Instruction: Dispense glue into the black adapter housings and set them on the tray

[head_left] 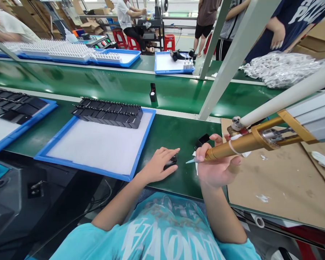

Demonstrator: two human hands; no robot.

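My left hand [158,166] lies over a small black part [171,163] on the green bench, fingers curved down on it. My right hand [216,164] grips a gold glue dispenser [243,144] like a pen, its pale nozzle tip [191,161] pointing left towards the black part. A white hose [287,95] and a gold bracket run from the dispenser up to the right. Another black part [203,140] sits just behind my right hand.
A blue tray [97,144] with a white liner holds rows of black parts [108,112] at its far edge. A second blue tray [5,119] lies at left. A brown cardboard sheet [276,180] covers the bench at right. The green conveyor [111,85] carries one black part [152,92]. Other people work beyond.
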